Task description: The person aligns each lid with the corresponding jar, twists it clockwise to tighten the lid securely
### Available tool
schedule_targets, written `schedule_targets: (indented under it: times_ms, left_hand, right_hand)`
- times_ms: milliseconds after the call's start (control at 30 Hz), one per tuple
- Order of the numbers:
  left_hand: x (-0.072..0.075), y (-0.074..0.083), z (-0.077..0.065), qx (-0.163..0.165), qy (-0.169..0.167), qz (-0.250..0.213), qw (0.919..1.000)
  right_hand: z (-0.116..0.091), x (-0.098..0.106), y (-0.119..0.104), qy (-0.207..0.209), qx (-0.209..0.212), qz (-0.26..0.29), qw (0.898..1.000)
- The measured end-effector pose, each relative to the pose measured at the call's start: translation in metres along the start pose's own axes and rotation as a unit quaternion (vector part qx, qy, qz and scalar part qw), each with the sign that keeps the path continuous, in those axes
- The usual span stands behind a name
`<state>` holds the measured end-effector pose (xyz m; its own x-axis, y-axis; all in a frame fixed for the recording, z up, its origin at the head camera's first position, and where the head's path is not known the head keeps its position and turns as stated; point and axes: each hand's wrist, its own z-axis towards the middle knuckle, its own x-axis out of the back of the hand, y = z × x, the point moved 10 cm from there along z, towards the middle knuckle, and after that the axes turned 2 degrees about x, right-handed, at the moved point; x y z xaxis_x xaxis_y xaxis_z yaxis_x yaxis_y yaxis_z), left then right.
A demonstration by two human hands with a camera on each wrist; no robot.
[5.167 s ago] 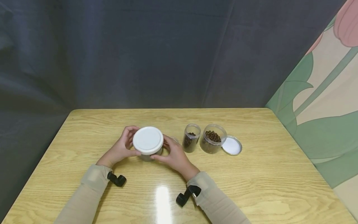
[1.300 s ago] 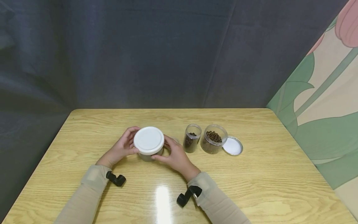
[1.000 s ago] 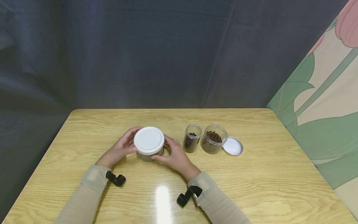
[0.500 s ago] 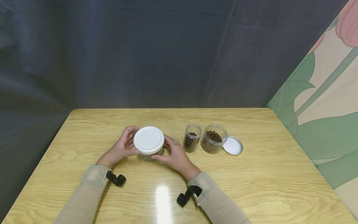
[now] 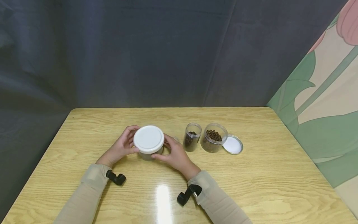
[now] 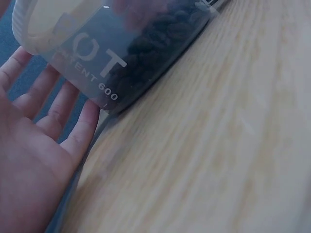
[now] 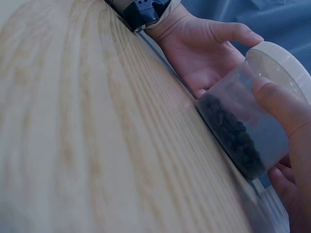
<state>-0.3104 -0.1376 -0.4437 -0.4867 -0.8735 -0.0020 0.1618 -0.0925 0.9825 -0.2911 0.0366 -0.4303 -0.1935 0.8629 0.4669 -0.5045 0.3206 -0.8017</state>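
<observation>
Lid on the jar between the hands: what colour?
White lid; it shows best in the head view.

Beige, wrinkled sleeves (image 5: 78, 203) carry a black camera (image 5: 120, 179) at each cuff (image 5: 95, 176).

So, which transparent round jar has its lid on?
The leftmost jar, topped by the round white lid; the narrow jar and rightmost jar stand open.

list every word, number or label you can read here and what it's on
"OT", after one blurred letter: on the side of the lidded jar, in the left wrist view.
"CONTENT 600", its first letters faint: beneath that, on the same jar.
The white lid, narrow open jar and wide open jar: no readable text.
</observation>
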Motion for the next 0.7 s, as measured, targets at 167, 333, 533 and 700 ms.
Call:
schedule_targets:
  times_ms: [167, 333, 533, 700]
  left_hand:
    - [0.0001, 0.0015, 0.0004, -0.006, 0.002, 0.003, 1.0000]
    - [0.0004, 0.0032, 0.0009, -0.007, 0.005, 0.002, 1.0000]
    - [0.0022, 0.0052, -0.0003, -0.012, 0.008, 0.011, 0.9998]
    - [0.0024, 0.0051, -0.0007, -0.013, 0.006, 0.015, 0.9998]
  right_hand:
    - [-0.0001, -0.0005, 0.0005, 0.000, 0.000, 0.004, 1.000]
    - [-0.0006, 0.0002, -0.0001, 0.002, 0.002, 0.005, 1.000]
    - [0.0000, -0.0002, -0.0004, 0.001, -0.001, 0.001, 1.000]
    - [-0.0003, -0.0008, -0.0009, -0.004, -0.003, 0.005, 1.000]
